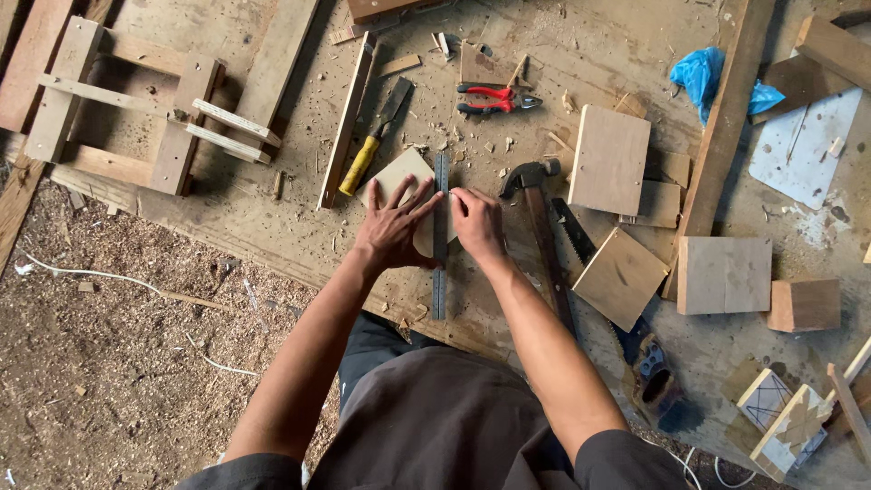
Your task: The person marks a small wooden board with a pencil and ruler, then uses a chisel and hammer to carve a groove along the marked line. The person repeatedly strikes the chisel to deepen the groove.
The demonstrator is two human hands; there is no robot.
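**Ruler held across a small board on a littered workbench**

Rough, sawdust-strewn planking forms the workbench (272, 227), with bare ground and wood shavings seen beyond its near edge at the left. Near the middle of the bench a small pale wooden board (399, 177) is laid flat, and a metal ruler (440, 236) is set across it, running straight toward the person and overhanging the board's near edge.

The left hand (392, 229) is spread open, fingers splayed, and pressed flat on the board just left of the ruler. The right hand (477, 225) is placed against the ruler's right side with its fingers curled together at the edge; whether something is pinched in those fingers cannot be told.

A chisel with a yellow handle (361, 165) is seen just left of the board, beside a long wooden strip (347, 122). Red-handled pliers (494, 98) lie farther back. A hammer (535, 218) is laid just right of the right hand, with a handsaw (590, 263) beside it and several square wood offcuts (610, 159) around. A blue plastic bag (703, 77) is seen at the far right.
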